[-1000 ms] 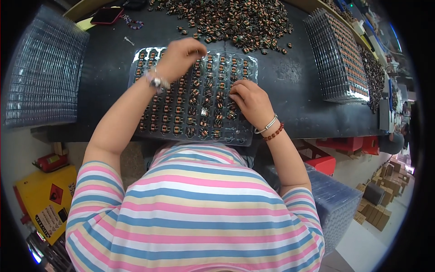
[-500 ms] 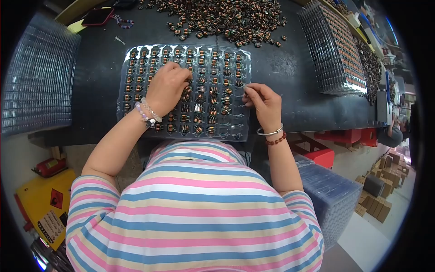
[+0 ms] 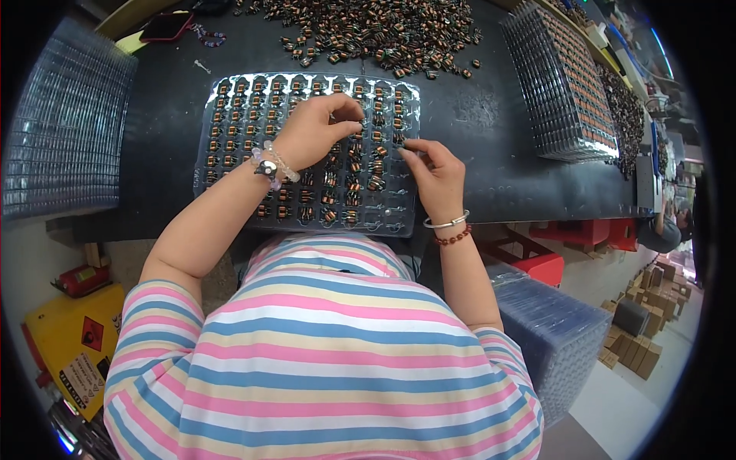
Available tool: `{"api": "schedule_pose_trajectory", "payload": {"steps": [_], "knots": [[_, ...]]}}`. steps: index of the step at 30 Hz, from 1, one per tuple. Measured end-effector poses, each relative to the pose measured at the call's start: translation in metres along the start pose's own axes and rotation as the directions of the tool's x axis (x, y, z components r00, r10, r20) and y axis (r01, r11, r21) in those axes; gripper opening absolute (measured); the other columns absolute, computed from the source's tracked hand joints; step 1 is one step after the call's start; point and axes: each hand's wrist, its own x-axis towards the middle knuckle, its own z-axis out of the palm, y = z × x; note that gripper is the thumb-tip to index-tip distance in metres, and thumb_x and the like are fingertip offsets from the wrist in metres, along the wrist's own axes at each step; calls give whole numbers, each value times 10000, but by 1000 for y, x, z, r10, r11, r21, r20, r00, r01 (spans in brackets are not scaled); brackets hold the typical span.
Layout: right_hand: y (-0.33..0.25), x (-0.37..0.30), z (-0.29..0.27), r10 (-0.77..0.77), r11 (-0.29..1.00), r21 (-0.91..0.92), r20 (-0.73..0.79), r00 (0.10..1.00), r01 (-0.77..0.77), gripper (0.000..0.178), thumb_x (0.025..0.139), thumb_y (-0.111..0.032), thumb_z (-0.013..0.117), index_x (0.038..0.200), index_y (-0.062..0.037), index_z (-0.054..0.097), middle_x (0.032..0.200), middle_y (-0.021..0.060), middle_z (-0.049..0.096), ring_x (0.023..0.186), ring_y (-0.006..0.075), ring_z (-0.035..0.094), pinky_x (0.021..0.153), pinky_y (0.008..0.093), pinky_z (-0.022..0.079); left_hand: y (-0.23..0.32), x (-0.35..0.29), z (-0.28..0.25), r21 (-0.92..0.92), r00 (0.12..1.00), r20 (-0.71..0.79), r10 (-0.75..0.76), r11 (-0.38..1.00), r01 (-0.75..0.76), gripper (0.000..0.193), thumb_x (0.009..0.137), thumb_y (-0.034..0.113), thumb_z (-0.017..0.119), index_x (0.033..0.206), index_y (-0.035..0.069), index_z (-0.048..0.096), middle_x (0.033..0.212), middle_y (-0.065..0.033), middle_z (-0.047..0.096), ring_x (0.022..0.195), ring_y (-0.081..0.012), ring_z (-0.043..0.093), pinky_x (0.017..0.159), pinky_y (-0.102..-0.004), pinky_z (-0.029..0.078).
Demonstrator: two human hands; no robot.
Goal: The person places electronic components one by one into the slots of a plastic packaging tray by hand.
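A clear plastic tray with rows of pockets lies on the dark table in front of me. Small copper-wound coils with black cores sit in most pockets. My left hand reaches over the tray's middle, thumb and index finger curled together near the right-hand columns; what lies between the tips is hidden. At the tray's right edge, my right hand is closed in a pinch, its fingertips against a small dark coil. Several pockets at the lower right hold no coil.
A loose heap of coils lies beyond the tray. Stacked clear trays stand at left, and a stack of filled trays at right. A phone rests at the far left. Red stools stand below the table's right side.
My left hand has moved right across the tray, uncovering coils in the left columns. My right hand has shifted slightly left, its fingertips now over the tray's right edge.
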Motion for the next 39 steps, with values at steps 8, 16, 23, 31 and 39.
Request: {"api": "schedule_pose_trajectory", "payload": {"steps": [8,16,23,31,39], "knots": [[-1,1,20,4,945,-322,-133,991,-47,188,796,-211,730,809,-38,658,1015,50,579,650,153,558,606,289,466,-6,-6,-8,14,999,-23,-22,1000,22,171,818,96,692,977,33,674,858,-18,677,773,-96,602,726,-257,491],[6,2,18,15,943,-328,-137,990,-60,201,803,-202,723,811,-21,637,1040,74,575,628,147,558,601,282,466,-5,-16,-6,94,996,-83,32,995,-24,165,792,115,698,939,42,684,845,-64,690,753,-168,641,701,-298,511],[9,25,6,-305,864,-417,8,952,281,106,803,-150,691,898,-105,700,964,32,634,689,179,609,628,300,492,10,-18,17,229,970,-26,243,946,-231,138,761,163,708,872,85,684,838,-69,679,837,-251,603,781,-372,481],[15,27,4,-430,765,-462,150,890,448,119,808,-118,650,922,-99,679,897,36,672,795,227,627,688,325,517,11,-16,71,487,869,39,493,750,-447,92,715,137,705,782,89,664,905,-58,603,946,-267,537,850,-397,435],[12,27,-1,-395,749,-491,206,895,444,188,810,-86,634,987,-129,678,915,15,666,824,211,625,691,323,522,7,-17,53,519,872,-67,485,763,-385,104,739,170,703,790,81,685,956,-55,583,1003,-262,500,872,-397,421]]}}
